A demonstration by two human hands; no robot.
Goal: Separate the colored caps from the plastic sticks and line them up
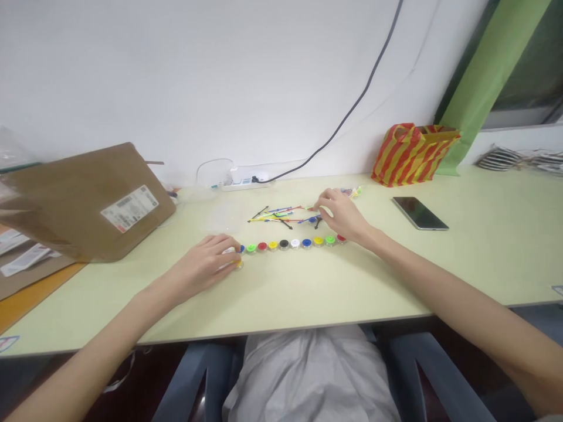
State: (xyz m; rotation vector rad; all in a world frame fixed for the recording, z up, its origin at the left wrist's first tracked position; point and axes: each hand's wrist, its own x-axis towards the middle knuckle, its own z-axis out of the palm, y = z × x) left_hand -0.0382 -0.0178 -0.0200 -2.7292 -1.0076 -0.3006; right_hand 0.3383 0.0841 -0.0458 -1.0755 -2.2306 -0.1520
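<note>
A row of small round clear containers with coloured tops runs across the table, with a black-topped container (284, 244) near its middle. At the row's left end, my left hand (211, 262) is closed with its thumb on a yellow-topped container (238, 265) standing in front of the row; its fingers touch a blue-topped container (241, 249). My right hand (339, 214) reaches over a pile of thin coloured plastic sticks (277, 215), fingertips pinched at its right side. What they hold is too small to make out. A red-topped container (341, 239) sits below that wrist.
A cardboard box (83, 205) leans at the left. By the wall lies a power strip (246, 183) with a black cable (347, 114). A striped bag (411, 155) and a phone (420, 213) are at the right. Behind my right hand is a small clear packet (353, 191).
</note>
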